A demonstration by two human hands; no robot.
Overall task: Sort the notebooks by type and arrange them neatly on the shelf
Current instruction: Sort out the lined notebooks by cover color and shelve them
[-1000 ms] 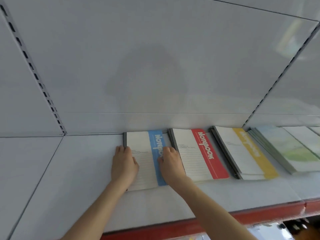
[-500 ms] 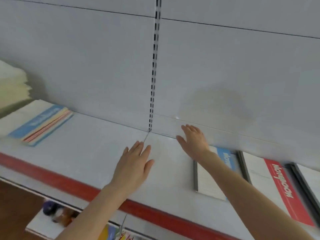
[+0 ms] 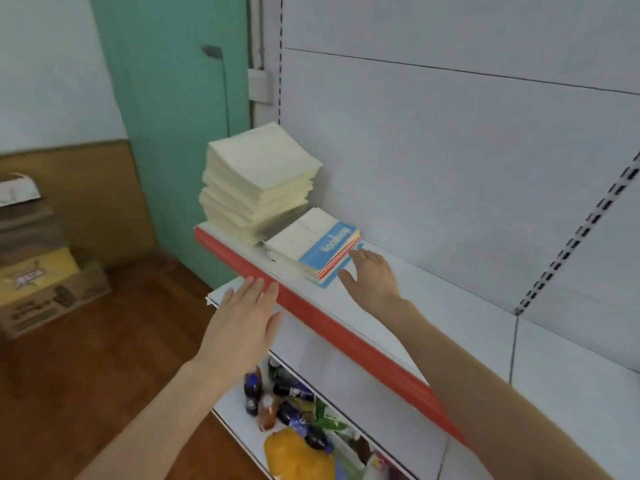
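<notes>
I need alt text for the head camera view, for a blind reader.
A person's open right hand reaches to a small stack of notebooks, blue-striped cover on top, on a white shelf with a red front edge. The open left hand is near that edge; a taller pale yellow pile stands beside the stack.

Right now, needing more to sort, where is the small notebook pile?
Head view: the notebook pile lies near the left end of the shelf, right of the tall cream stack, with the right hand beside it.
</notes>
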